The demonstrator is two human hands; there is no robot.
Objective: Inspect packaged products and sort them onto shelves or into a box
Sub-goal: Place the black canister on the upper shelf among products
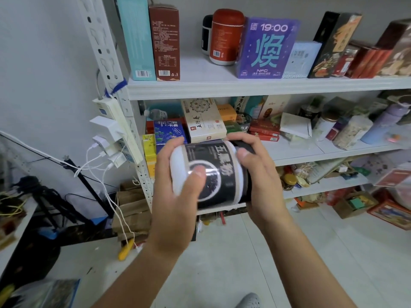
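L hand (178,196) grips the white end of the jar (219,161), thumb across the label. R hand (260,176) curls round the black lid end. Both hold it, so neither is nearer. The jar lies on its side, long axis approx. left-right, in the air in front of the middle shelf (322,157). I judge it needs turning upright before it goes on a shelf, e.g. the top shelf (222,88).

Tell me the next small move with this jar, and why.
Probably turn the jar upright and lift it toward the bare stretch of the top shelf between the brown box and red canister. The left hand and right hand grip it on its side, label toward the camera; the middle shelf looks crowded.
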